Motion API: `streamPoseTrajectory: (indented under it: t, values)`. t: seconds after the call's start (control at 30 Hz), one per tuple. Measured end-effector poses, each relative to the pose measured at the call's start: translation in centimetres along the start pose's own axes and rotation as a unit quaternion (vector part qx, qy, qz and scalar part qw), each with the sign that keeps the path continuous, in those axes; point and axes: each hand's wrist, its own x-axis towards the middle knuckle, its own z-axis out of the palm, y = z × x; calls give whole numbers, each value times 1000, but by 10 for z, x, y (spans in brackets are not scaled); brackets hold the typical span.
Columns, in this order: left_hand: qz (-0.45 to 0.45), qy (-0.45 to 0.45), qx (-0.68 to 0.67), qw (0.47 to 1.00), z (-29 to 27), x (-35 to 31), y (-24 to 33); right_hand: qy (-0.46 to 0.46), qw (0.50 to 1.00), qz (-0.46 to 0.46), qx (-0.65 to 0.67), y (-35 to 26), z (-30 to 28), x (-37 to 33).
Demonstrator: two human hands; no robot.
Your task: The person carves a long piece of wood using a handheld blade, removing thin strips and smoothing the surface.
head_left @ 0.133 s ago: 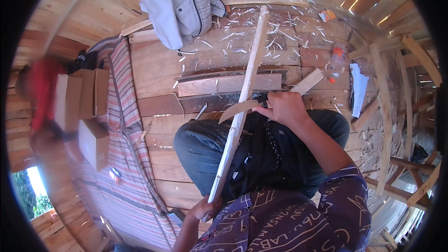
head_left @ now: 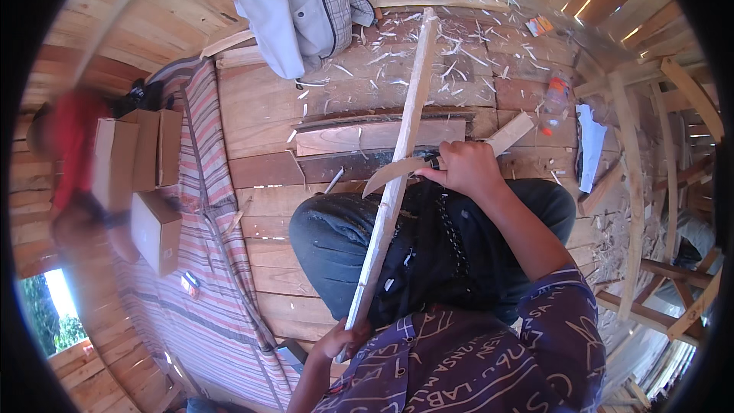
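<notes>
A long, pale wooden stick (head_left: 415,103) runs from my lap out over the plank floor, its upper part whittled with flat facets. My left hand (head_left: 336,339) is closed round its near end beside my hip. In my right hand (head_left: 468,171) is a knife (head_left: 392,174), its dark handle mostly hidden by the fingers. The curved blade lies across the stick at about mid-length, above my crossed legs. Beyond it, a short plank (head_left: 382,138) rests on the floor.
Wood shavings (head_left: 451,69) litter the far floor near a grey backpack (head_left: 306,23). A plastic bottle (head_left: 554,98) and a white torn piece (head_left: 589,145) lie right. Left are a striped cloth (head_left: 210,160), cardboard boxes (head_left: 155,233) and a blurred person in red (head_left: 73,138).
My right hand and the knife have shifted slightly away from me along the stick. The left hand keeps its hold, and the whole view has moved a little.
</notes>
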Motion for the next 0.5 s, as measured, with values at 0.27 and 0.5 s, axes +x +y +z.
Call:
streamPoseTrajectory:
  t: [0.27,0.5]
  values:
    - [4,-4,43,999,-9,7,-7,33,987,154,-37,52,-45,30]
    - [-14,-1,28,999,-8,6,-4,-41,994,59,77,4,-35,4]
